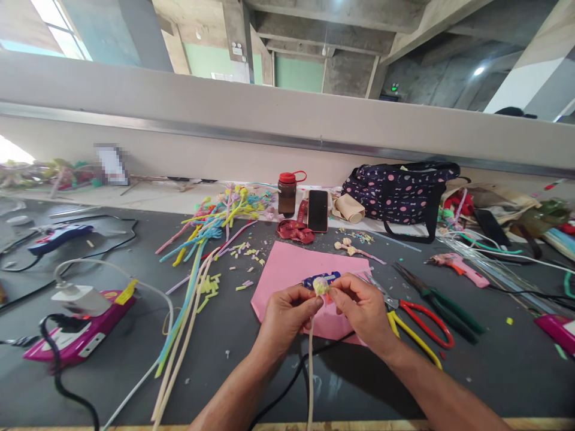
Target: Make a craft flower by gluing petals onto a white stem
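A small pale yellow and lilac pipe-cleaner flower (320, 285) is held up over a pink sheet (276, 278), its cream stem (311, 377) hanging toward the table's front edge. My left hand (290, 308) pinches it from the left, thumb and forefinger just below the head. From the right, the closed fingertips of my right hand (363, 305) meet the flower's edge; any small piece between them is too small to make out. Behind the flower a dark blue glue gun (332, 276) lies on the sheet, partly hidden by my fingers.
Left are colourful pipe cleaners (204, 230), cut bits (209, 284) and a magenta power strip (105, 317). Red-handled pliers (431, 320), green-handled pliers (453, 314) and a pink glue gun (462, 268) lie right. A bottle (287, 197), phone (318, 211) and bag (395, 194) stand behind.
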The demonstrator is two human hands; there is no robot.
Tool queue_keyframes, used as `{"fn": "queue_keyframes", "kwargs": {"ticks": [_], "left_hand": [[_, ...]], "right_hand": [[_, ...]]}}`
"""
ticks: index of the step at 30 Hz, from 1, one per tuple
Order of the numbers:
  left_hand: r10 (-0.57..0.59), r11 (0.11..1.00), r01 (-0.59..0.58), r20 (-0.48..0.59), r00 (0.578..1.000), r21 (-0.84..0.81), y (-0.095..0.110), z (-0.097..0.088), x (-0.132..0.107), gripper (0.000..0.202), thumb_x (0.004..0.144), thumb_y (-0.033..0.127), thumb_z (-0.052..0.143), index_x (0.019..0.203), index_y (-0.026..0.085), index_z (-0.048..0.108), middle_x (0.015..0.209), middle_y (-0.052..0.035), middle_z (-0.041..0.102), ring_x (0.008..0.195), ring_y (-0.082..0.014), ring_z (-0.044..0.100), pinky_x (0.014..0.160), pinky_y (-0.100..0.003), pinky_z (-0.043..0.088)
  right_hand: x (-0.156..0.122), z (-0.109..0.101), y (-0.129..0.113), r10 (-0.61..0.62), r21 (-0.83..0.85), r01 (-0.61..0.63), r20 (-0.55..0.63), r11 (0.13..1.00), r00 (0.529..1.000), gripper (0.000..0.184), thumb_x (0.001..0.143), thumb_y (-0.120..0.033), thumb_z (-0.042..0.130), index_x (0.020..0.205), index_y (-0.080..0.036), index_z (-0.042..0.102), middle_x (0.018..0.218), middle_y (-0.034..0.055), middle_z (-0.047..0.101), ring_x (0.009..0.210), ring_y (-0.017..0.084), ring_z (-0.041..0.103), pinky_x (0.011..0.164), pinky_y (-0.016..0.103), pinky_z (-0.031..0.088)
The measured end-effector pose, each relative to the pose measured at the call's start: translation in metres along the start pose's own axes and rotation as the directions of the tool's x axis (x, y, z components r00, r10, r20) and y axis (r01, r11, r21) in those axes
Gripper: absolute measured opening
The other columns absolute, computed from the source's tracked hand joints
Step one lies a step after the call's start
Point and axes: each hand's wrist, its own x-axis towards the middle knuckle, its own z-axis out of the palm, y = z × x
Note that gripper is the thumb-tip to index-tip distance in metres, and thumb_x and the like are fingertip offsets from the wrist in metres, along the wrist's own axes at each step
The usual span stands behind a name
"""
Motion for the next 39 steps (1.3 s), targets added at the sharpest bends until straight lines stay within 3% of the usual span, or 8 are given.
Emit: {"fn": "queue_keyframes", "kwargs": {"ticks": [7, 16, 19, 23, 28, 33, 39], "left_hand": [[-0.172, 0.968, 0.188, 0.108, 0.979, -0.167, 0.000, -0.007, 0.003, 0.028, 0.065, 0.035, 0.071, 0.058, 0.013, 0.057, 0.040, 0.0040, 0.049, 0.031, -0.0032, 0.038, 0.032, -0.014, 0.025], [-0.208, 0.889, 0.258, 0.168, 0.964, -0.379, -0.001, -0.012, 0.006, 0.026, 0.064, 0.031, 0.073, 0.061, 0.012, 0.056, 0.045, 0.0046, 0.048, 0.031, -0.0016, 0.035, 0.029, -0.014, 0.021], [-0.192, 0.888, 0.240, 0.158, 0.969, -0.392, 0.000, -0.013, 0.006, 0.027, 0.063, 0.031, 0.074, 0.061, 0.013, 0.055, 0.047, 0.0044, 0.051, 0.031, -0.0018, 0.037, 0.030, -0.014, 0.022], [-0.150, 0.910, 0.187, 0.126, 0.981, -0.371, 0.002, -0.015, 0.004, 0.026, 0.062, 0.032, 0.075, 0.064, 0.014, 0.055, 0.050, 0.0037, 0.055, 0.032, -0.0029, 0.041, 0.031, -0.015, 0.024], [-0.089, 0.942, 0.113, 0.092, 0.992, -0.315, 0.003, -0.015, -0.001, 0.026, 0.059, 0.031, 0.076, 0.063, 0.013, 0.058, 0.053, 0.0020, 0.058, 0.036, -0.0037, 0.044, 0.034, -0.015, 0.027], [0.028, 0.972, -0.011, 0.072, 0.997, -0.233, 0.002, -0.015, -0.005, 0.022, 0.059, 0.032, 0.075, 0.063, 0.013, 0.064, 0.054, 0.0012, 0.056, 0.039, -0.0048, 0.045, 0.036, -0.016, 0.028], [0.125, 0.977, -0.115, 0.049, 0.991, -0.179, 0.002, -0.015, -0.006, 0.021, 0.060, 0.032, 0.074, 0.059, 0.014, 0.064, 0.049, 0.0027, 0.052, 0.039, -0.0052, 0.044, 0.038, -0.017, 0.028]], "right_hand": [[0.001, -0.007, 0.000, 0.067, 0.104, -0.060, -0.061, 0.993, 0.996, 0.018, 0.083, -0.035, 0.055, 0.081, -0.018, 0.059, 0.054, -0.0043, 0.052, 0.048, 0.010, 0.048, 0.047, 0.021, 0.040], [-0.002, -0.005, 0.002, 0.018, -0.010, -0.018, -0.005, 1.000, 1.000, 0.013, 0.083, -0.028, 0.052, 0.075, -0.019, 0.058, 0.059, -0.0025, 0.052, 0.051, 0.011, 0.048, 0.049, 0.022, 0.040], [-0.002, -0.003, 0.002, -0.033, -0.063, 0.035, 0.045, 0.997, 0.998, 0.012, 0.081, -0.024, 0.052, 0.071, -0.018, 0.056, 0.062, -0.0020, 0.051, 0.053, 0.011, 0.046, 0.050, 0.023, 0.037], [-0.004, -0.003, 0.004, 0.004, -0.059, 0.003, 0.124, 0.998, 0.992, 0.013, 0.083, -0.023, 0.048, 0.071, -0.019, 0.051, 0.061, -0.0030, 0.048, 0.054, 0.012, 0.045, 0.051, 0.024, 0.035], [-0.007, -0.004, 0.006, 0.017, -0.057, -0.005, 0.204, 0.998, 0.979, 0.027, 0.092, -0.028, 0.035, 0.066, -0.021, 0.042, 0.057, -0.0046, 0.042, 0.053, 0.011, 0.040, 0.052, 0.024, 0.032], [-0.007, 0.001, 0.012, -0.036, -0.158, 0.078, 0.254, 0.984, 0.966, 0.035, 0.092, -0.033, 0.036, 0.059, -0.020, 0.037, 0.054, -0.0056, 0.034, 0.050, 0.010, 0.034, 0.049, 0.025, 0.026], [-0.005, 0.007, 0.018, -0.076, -0.151, 0.123, 0.287, 0.981, 0.955, 0.024, 0.087, -0.026, 0.048, 0.065, -0.018, 0.055, 0.061, -0.0024, 0.051, 0.056, 0.011, 0.047, 0.052, 0.023, 0.034]]}}
